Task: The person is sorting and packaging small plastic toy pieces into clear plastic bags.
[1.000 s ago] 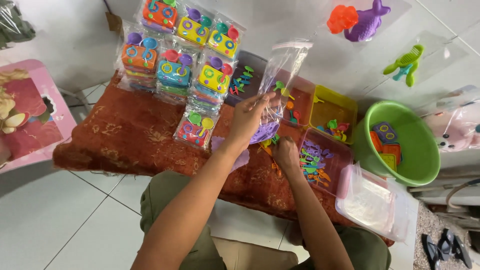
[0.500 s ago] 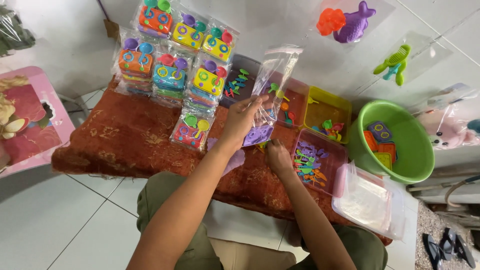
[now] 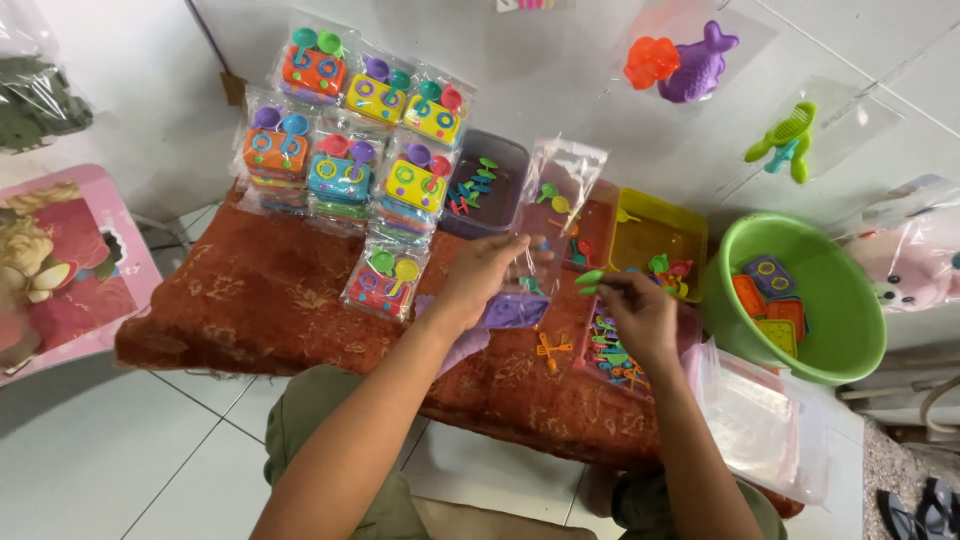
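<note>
My left hand (image 3: 482, 274) holds a clear plastic bag (image 3: 553, 215) upright above the table; small coloured toy pieces and a purple part lie in its bottom. My right hand (image 3: 635, 312) is just to the right of the bag and pinches two small green toy utensils (image 3: 589, 281) at its fingertips. Below that hand sits a tray of mixed small utensils (image 3: 612, 355). An orange piece (image 3: 551, 349) lies on the red-brown patterned cloth (image 3: 250, 300).
Several filled toy packs (image 3: 345, 140) lie at the cloth's far left. A dark purple tub (image 3: 490, 190), a yellow tub (image 3: 655, 245), a green basin (image 3: 800, 300) with coloured plates and a clear lidded box (image 3: 760, 425) stand around. A pink stool (image 3: 60, 265) is at left.
My right hand rose from the utensil tray with two green pieces and now hovers beside the bag. My left hand kept the bag up and shifted slightly.
</note>
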